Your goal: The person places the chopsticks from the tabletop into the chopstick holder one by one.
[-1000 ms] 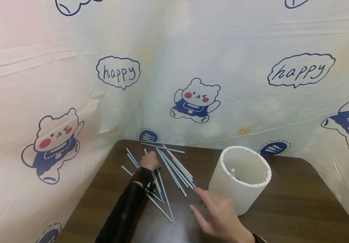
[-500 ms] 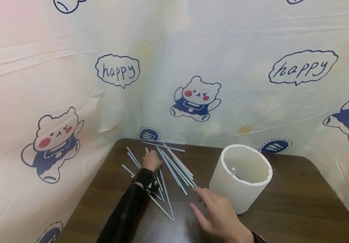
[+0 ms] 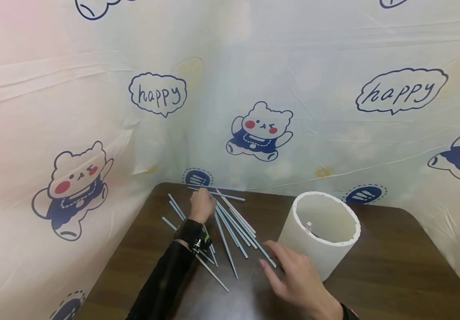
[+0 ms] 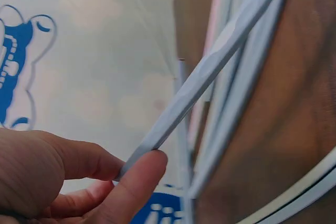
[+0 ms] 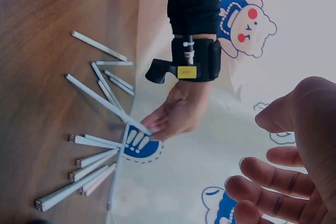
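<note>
Thumb and fingers of my left hand [image 3: 203,206] pinch one end of a pale blue rolled-paper stick [image 4: 210,66] at the far left of the table. In the right wrist view, that stick slants away from the fingers over other sticks. More pale sticks [image 3: 230,222], one pinkish, lie fanned out beside and below the left hand. My right hand [image 3: 300,271] holds nothing; its fingers are loosely bent, with the thumb apart. One long stick's near end [image 3: 273,264] lies close to its fingertips, and whether they touch cannot be told.
A white open-topped cylinder [image 3: 326,258] stands right behind my right hand, with something small inside it. Two sticks [image 3: 230,197] lie along the table's back edge. A printed cloth [image 3: 254,66] hangs behind the brown table [image 3: 394,266].
My left hand has moved slightly farther back, and a stick has swung to the right with it. Another stick's near end has slid towards my right hand, which has shifted slightly right.
</note>
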`<state>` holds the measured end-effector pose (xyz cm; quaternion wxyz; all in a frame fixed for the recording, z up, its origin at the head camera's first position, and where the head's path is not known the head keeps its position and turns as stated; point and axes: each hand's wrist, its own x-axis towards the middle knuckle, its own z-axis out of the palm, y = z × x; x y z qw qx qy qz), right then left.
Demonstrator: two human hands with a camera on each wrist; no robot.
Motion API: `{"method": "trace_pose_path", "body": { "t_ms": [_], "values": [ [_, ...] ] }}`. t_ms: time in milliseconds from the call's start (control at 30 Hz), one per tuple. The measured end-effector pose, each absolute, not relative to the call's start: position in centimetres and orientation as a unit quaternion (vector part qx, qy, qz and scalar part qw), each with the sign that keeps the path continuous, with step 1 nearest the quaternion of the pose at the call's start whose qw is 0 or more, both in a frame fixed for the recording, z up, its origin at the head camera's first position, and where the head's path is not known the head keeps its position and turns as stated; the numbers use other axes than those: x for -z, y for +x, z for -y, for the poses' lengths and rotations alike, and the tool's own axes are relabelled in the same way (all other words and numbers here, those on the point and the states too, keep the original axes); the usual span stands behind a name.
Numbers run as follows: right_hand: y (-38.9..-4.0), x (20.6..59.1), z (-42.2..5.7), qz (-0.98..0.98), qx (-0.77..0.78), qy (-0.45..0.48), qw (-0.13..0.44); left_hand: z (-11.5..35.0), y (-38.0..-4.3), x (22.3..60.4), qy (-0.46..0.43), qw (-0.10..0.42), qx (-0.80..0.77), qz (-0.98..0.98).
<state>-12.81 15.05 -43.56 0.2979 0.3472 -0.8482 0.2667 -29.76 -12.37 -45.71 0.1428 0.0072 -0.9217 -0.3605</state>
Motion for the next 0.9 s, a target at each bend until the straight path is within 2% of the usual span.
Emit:
{"method": "trace_pose_path", "body": {
  "t_ms": [367, 667, 900],
  "values": [
    [-13.7, 42.2, -15.7, 0.846, -0.263, 0.335, 0.321, 10.7, -28.0, 38.6, -0.043, 0.263, 0.358, 0.895],
    [-14.2, 41.0, -16.1, 0.85, -0.254, 0.316, 0.335, 8.8, -23.5, 31.6, -0.11, 0.402, 0.348, 0.84],
    [-14.2, 40.0, -15.5, 0.843, -0.257, 0.322, 0.346, 7.9, -19.2, 27.9, -0.184, 0.481, 0.339, 0.787]
  ]
}}
